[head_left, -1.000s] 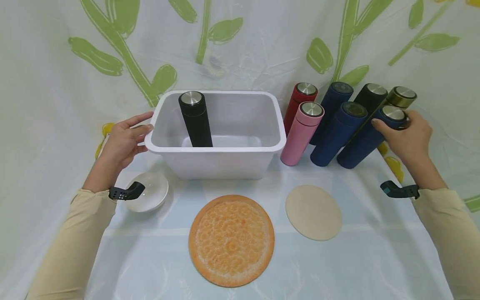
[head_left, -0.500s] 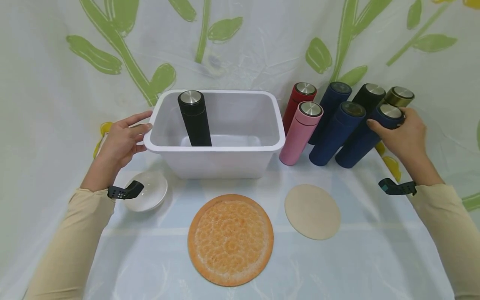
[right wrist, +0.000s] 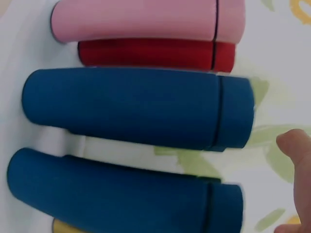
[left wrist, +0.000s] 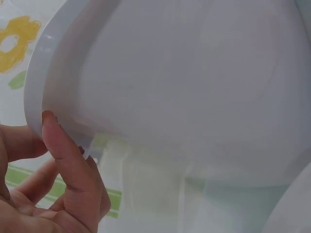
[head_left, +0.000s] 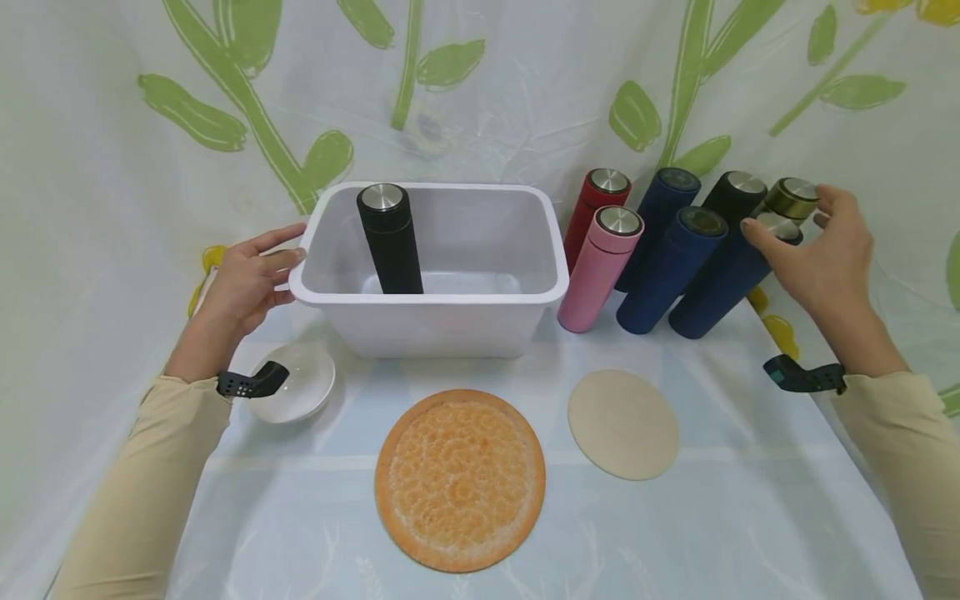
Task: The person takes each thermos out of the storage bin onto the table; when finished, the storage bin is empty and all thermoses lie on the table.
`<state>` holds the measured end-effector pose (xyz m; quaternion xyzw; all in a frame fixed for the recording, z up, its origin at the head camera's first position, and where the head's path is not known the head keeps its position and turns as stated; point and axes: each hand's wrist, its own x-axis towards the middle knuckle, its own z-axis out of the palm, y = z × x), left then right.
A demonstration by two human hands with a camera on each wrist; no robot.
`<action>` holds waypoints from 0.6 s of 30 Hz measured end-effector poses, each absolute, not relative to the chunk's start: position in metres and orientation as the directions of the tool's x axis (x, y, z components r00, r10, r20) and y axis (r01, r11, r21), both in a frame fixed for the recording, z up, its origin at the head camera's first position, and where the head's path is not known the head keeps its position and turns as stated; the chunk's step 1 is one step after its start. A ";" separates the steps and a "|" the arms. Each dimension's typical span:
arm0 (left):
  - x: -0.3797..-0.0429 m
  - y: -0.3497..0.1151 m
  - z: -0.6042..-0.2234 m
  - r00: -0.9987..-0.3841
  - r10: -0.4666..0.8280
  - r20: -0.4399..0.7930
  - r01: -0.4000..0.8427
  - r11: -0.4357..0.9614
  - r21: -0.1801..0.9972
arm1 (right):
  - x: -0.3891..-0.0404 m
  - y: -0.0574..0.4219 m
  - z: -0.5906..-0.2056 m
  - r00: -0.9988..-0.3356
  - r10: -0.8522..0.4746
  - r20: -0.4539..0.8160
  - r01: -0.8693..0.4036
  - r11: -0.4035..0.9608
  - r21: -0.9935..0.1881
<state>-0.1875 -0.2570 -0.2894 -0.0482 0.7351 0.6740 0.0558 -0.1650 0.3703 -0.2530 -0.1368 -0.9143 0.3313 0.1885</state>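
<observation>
In the head view, my left hand (head_left: 243, 279) touches the left rim of a white plastic tub (head_left: 427, 329) with fairly straight fingers. Its thumb (left wrist: 63, 150) lies against the rim's outside in the left wrist view. Inside the tub a black thermos bottle (head_left: 393, 250) stands upright. My right hand (head_left: 832, 250) is spread at the back right, above the nearest navy thermos (head_left: 712, 287). Its fingers are beside the cap of a gold thermos (head_left: 793, 198), with the thumb over the navy bottle. Contact there cannot be told. The right wrist view shows the thumb (right wrist: 296, 150) apart from the bottles.
Beside the tub stand a pink thermos (head_left: 600, 275), a red one (head_left: 596, 204), two more navy ones (head_left: 667, 287) and a black one (head_left: 735, 193). A white bowl (head_left: 303, 387), a round orange-brown mat (head_left: 461, 483) and a beige disc (head_left: 624, 425) lie nearer.
My right hand has come off the nearest navy thermos's lid, lifting and spreading back toward the gold thermos. That navy bottle stays standing. The left hand has stayed at the tub rim.
</observation>
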 end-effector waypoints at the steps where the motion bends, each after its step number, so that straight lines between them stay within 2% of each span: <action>1: -0.187 -0.257 -0.290 -0.989 0.005 -0.150 -0.149 0.086 0.985 | -0.165 0.368 -0.251 -0.891 0.368 0.268 0.111 0.747 -0.656; 8: -0.187 -0.257 -0.291 -0.989 0.015 -0.150 -0.148 0.098 0.984 | -0.166 0.347 -0.237 -0.880 0.328 0.344 0.045 0.778 -0.627; 18: -0.188 -0.259 -0.290 -0.990 0.025 -0.138 -0.135 0.093 0.986 | -0.169 0.315 -0.224 -0.908 0.239 0.344 -0.002 0.819 -0.574</action>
